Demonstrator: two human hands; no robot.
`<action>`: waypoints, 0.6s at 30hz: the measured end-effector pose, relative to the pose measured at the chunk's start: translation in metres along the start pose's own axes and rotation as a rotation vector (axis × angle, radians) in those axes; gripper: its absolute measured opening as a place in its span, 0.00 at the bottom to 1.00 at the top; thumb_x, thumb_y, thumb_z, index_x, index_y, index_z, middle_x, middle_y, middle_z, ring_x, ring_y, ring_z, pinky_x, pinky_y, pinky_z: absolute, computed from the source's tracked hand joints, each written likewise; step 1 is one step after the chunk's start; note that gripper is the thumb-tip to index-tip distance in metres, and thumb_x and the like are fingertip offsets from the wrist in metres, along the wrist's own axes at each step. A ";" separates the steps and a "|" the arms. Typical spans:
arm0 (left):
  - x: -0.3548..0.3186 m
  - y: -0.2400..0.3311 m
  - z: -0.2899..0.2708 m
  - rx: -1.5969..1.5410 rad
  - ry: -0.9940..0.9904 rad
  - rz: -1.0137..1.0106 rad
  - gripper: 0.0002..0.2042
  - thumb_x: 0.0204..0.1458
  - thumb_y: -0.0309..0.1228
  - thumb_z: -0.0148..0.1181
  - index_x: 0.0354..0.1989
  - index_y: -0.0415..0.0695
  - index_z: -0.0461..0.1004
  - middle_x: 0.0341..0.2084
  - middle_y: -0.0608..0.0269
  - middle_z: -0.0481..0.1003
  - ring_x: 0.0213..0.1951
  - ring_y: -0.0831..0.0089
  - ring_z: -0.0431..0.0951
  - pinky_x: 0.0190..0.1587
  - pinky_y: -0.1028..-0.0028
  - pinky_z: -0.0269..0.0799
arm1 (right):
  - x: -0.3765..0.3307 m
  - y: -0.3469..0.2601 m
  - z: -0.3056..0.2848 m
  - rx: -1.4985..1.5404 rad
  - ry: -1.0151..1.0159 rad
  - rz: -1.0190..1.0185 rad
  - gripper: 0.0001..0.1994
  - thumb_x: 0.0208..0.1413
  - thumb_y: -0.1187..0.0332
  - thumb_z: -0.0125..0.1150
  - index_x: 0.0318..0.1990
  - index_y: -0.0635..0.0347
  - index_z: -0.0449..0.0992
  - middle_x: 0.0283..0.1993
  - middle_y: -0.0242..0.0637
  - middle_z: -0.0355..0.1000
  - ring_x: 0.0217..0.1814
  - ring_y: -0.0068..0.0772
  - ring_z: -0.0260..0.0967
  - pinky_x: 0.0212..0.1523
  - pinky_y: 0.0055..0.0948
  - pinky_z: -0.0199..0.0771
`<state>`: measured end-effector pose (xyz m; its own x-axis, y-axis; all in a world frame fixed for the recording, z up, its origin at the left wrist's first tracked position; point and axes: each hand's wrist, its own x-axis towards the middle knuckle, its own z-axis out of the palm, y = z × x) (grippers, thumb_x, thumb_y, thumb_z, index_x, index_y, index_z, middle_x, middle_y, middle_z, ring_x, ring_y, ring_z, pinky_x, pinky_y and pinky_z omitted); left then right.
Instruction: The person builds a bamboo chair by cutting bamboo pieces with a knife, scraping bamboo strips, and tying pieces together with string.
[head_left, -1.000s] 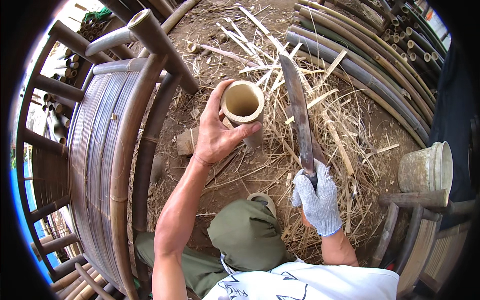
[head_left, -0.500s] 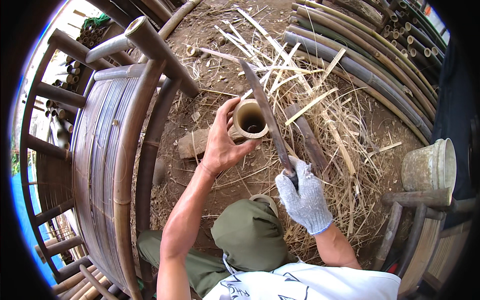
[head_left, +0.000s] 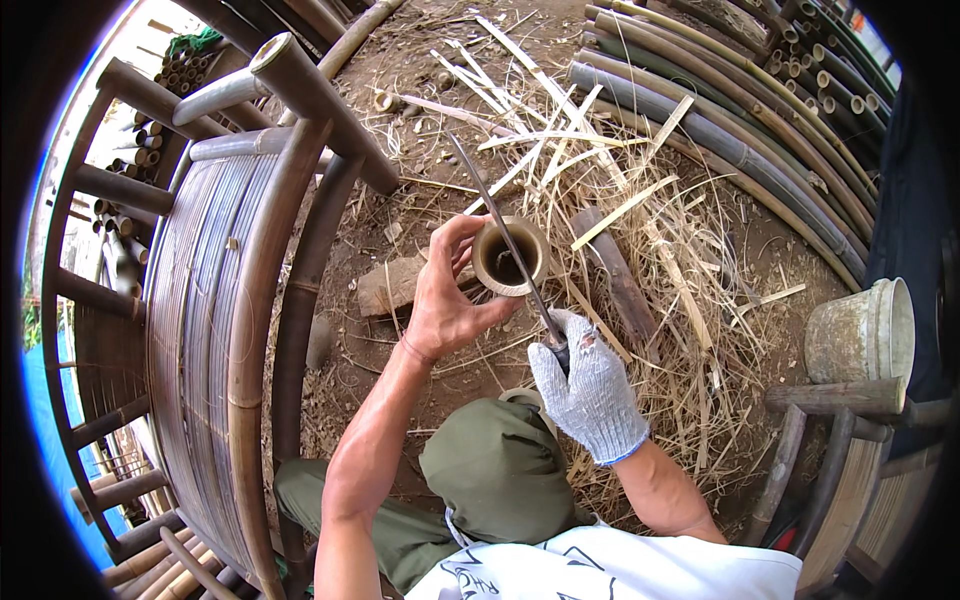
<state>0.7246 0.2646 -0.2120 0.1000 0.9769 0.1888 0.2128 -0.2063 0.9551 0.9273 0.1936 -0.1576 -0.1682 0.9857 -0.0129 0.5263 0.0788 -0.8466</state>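
Bare and curled round the near-left rim of an upright bamboo tube (head_left: 537,237), my left hand (head_left: 447,282) grips it with its hollow end facing up. My right hand (head_left: 592,392), in a grey knitted glove, is closed on the dark handle of a long machete (head_left: 485,190). Its blade, seen nearly edge-on, crosses above the tube's opening and points away to the far left. Whether the edge touches the rim I cannot tell. The tube's lower part is hidden by its rim and my hand.
A bamboo bench (head_left: 190,330) stands on the left. Bamboo strips and shavings (head_left: 690,330) litter the earth floor, with a wood block (head_left: 388,288) and a dark split piece (head_left: 618,275) among them. Bamboo poles (head_left: 740,150) lie far right; a dirty white bucket (head_left: 850,330) is at right.
The machete has moved left and turned edge-on, from beside the tube to across its mouth. My left hand and the tube have shifted slightly nearer and to the right.
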 end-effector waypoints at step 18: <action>-0.005 0.003 0.000 0.061 -0.071 0.028 0.49 0.36 0.28 0.82 0.67 0.43 0.55 0.63 0.55 0.66 0.64 0.60 0.70 0.67 0.58 0.67 | -0.007 -0.013 -0.012 -0.136 -0.060 0.047 0.14 0.65 0.60 0.59 0.46 0.62 0.72 0.32 0.48 0.77 0.33 0.54 0.78 0.31 0.47 0.78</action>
<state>0.7245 0.2596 -0.2101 0.1752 0.9647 0.1966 0.2680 -0.2389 0.9333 0.9317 0.1878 -0.1401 -0.1879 0.9784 -0.0864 0.6423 0.0559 -0.7645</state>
